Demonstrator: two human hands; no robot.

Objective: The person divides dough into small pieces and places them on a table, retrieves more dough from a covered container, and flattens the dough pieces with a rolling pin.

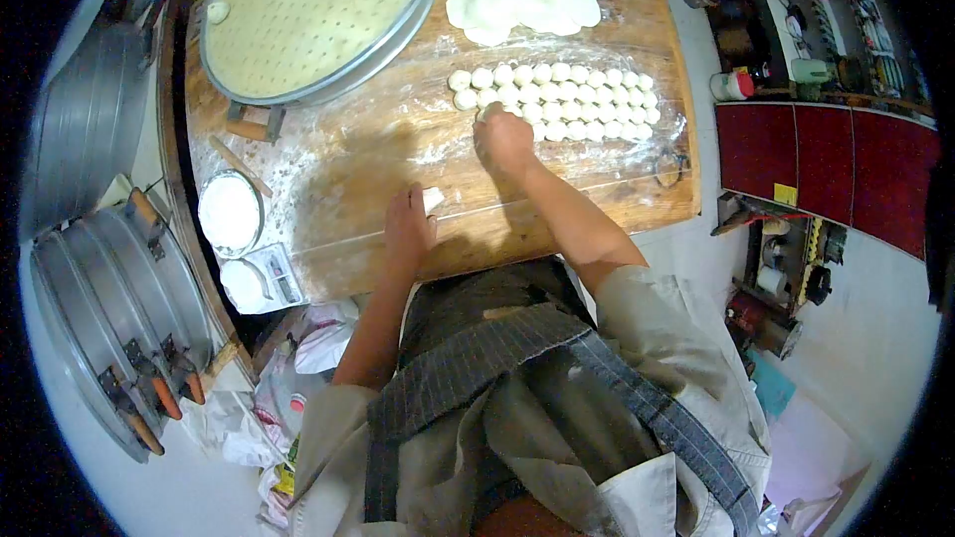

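Rows of small round dough pieces [567, 99] lie on the floured wooden table [338, 229]. My right hand [505, 142] is at the left end of the lower rows, its fingers closed at a dough piece; what is between them is partly hidden. Nearer the table's front edge, my left hand [410, 222] has its fingers together against a small white piece of dough [433, 200]. Flat, overlapping dough wrappers [522, 2] lie beyond the rows.
A large round steamer tray [308, 35] with several filled buns stands at the back left, another person's fingers at its far edge. A rolling pin [240, 166], a flour bowl [230, 212] and a scale [275, 275] are at the left.
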